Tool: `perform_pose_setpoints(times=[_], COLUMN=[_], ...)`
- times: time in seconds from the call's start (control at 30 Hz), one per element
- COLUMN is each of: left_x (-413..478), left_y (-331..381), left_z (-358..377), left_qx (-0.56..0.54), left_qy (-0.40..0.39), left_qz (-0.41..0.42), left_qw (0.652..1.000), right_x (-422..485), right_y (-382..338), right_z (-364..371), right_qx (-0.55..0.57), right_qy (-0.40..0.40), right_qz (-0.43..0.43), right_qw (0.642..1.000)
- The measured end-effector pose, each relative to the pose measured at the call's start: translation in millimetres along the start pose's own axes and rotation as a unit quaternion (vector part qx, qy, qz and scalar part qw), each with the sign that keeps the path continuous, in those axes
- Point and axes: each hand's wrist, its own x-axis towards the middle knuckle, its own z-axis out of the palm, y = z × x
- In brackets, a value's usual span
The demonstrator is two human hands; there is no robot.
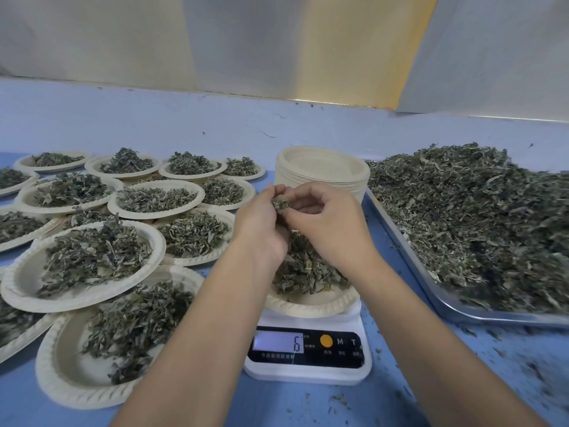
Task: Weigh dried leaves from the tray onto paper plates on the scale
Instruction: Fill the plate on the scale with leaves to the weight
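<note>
A white digital scale (308, 349) stands in front of me, its display lit. On it sits a paper plate (311, 302) with a heap of dried leaves (303, 272). Above that heap my left hand (261, 217) holds a small clump of leaves (280, 203) in curled fingers. My right hand (329, 217) meets it, fingertips pinching at the same clump. To the right, a metal tray (409, 251) carries a large pile of dried leaves (480, 217).
A stack of unused paper plates (321, 171) stands behind my hands. Several filled paper plates (83, 260) crowd the blue table on the left. Leaf crumbs (523, 365) lie scattered on the blue table near the tray's front edge. A pale wall rises behind.
</note>
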Motion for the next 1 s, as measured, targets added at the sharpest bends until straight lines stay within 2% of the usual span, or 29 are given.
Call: perform_pose_setpoints(times=[0.2, 0.3, 0.47, 0.7, 1.0], left_x=[5.5, 5.0, 3.4, 2.2, 0.2], left_y=[15.4, 17.8, 19.1, 19.5, 18.6], left_z=[-10.4, -12.3, -12.1, -12.6, -11.5], left_qx=[-0.041, -0.07, -0.079, -0.085, -0.081], left_qy=[0.028, 0.029, 0.034, 0.031, 0.028], left_qz=[0.005, 0.001, 0.002, 0.001, -0.002], left_qw=[0.999, 0.997, 0.996, 0.996, 0.996], right_x=[7.8, 10.5, 9.6, 11.0, 10.5], right_y=[5.0, 8.8, 12.5, 11.5, 7.5], right_z=[-8.7, -13.6, -17.3, -18.6, -18.1], right_qx=[0.065, 0.051, 0.041, 0.033, 0.092], right_qy=[0.012, 0.014, -0.028, -0.005, 0.01], right_qz=[0.048, 0.061, 0.09, 0.085, 0.059], right_qw=[0.997, 0.997, 0.995, 0.996, 0.994])
